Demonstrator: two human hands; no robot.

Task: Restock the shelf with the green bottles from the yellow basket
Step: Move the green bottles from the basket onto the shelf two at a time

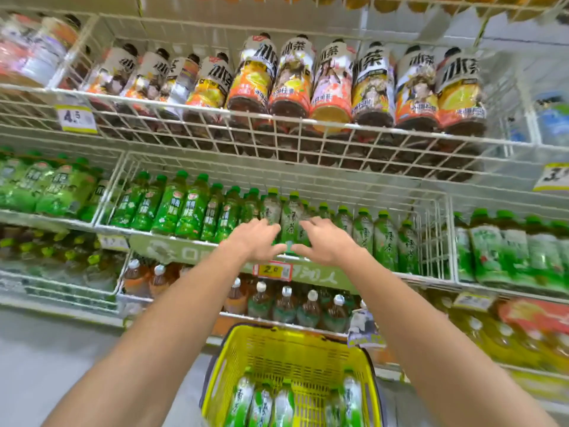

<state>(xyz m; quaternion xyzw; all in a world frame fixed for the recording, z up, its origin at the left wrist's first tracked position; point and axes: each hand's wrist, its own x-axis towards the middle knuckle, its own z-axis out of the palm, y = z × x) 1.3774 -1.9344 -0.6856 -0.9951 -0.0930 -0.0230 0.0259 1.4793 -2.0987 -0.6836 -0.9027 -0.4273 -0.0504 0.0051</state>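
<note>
Both my arms reach up to the middle wire shelf (197, 240). My left hand (255, 238) and my right hand (324, 240) flank one green bottle (289, 223) standing at the shelf's front edge. Their fingers are spread and only loosely bent, with fingertips and thumbs touching the bottle's sides. More green bottles (381, 238) stand in rows on both sides of it. Below, the yellow basket (277, 343) holds several green bottles (261, 405) lying along its near side.
A wire shelf (277, 124) of orange-labelled tea bottles hangs directly above my hands. Brown tea bottles (286, 303) fill the shelf below. A red and yellow price tag (272, 270) hangs under my hands. White wire dividers (446, 238) split the shelf into bays.
</note>
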